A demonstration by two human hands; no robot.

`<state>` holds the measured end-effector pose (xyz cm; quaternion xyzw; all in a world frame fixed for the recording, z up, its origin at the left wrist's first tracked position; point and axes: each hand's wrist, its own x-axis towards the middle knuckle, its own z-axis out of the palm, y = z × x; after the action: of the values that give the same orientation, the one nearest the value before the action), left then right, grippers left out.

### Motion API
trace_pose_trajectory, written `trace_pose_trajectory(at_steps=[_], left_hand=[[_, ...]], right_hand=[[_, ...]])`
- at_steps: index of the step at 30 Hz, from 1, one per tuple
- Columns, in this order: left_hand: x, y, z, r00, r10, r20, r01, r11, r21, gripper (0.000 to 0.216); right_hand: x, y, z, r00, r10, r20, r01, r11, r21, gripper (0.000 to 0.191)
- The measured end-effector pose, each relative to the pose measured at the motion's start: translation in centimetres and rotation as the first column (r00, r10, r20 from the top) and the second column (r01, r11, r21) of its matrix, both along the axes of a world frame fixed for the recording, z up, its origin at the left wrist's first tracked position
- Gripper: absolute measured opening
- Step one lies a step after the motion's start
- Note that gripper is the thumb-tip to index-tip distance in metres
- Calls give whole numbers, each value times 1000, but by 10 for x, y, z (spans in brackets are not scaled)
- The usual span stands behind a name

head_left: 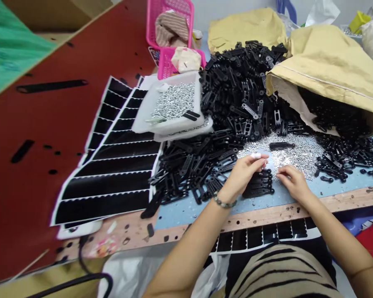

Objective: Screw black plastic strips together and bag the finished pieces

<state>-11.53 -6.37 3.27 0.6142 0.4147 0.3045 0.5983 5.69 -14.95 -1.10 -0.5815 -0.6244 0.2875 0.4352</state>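
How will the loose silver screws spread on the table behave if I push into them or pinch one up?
The silver screws look small, smooth and cylindrical, so they would probably roll and scatter when pushed. Each seems light, and likely slippery to pinch; the right hand rests at the spread's edge.

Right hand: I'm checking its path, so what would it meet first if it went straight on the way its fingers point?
Probably the loose silver screws just past the right hand; depth is hard to judge.
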Motion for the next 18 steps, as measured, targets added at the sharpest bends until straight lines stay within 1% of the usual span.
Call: trace_pose_trajectory(at_steps=[1,3,4,6,9,10,12,14,16,18], left_hand=[[-13,-9,-3,999,53,10,-53,999,-9,24],[-31,-27,-11,989,150,17,-150,989,14,23],[-35,-36,-16,983,181,15,-181,983,35,22],[-39,-51,-25,980,198,-7,-197,976,97,18],[-35,-66,-33,979,167,-116,-130,953,275,14],[-33,-69,-35,970,169,-172,-99,929,357,13],[-30,-73,-37,934,205,-293,-27,858,513,12],[-28,-74,-39,882,256,-396,44,792,609,12],[-27,-75,-42,846,276,-456,101,757,646,11],[-27,-75,-43,833,269,-483,148,733,664,13]], right_hand=[[-9,1,-2,999,32,42,-33,999,19,12],[-23,4,-6,986,107,125,-112,993,37,13],[-27,5,-7,973,146,179,-155,987,37,14],[-31,7,-7,929,209,305,-227,974,26,18],[-32,8,-3,847,253,467,-287,958,2,21],[-31,9,-2,824,261,503,-298,955,-7,21],[-32,9,2,800,277,532,-313,949,-24,22],[-33,9,3,813,293,503,-322,946,-31,21],[-34,8,4,848,304,435,-319,947,-39,20],[-32,9,4,880,302,366,-298,952,-71,18]])
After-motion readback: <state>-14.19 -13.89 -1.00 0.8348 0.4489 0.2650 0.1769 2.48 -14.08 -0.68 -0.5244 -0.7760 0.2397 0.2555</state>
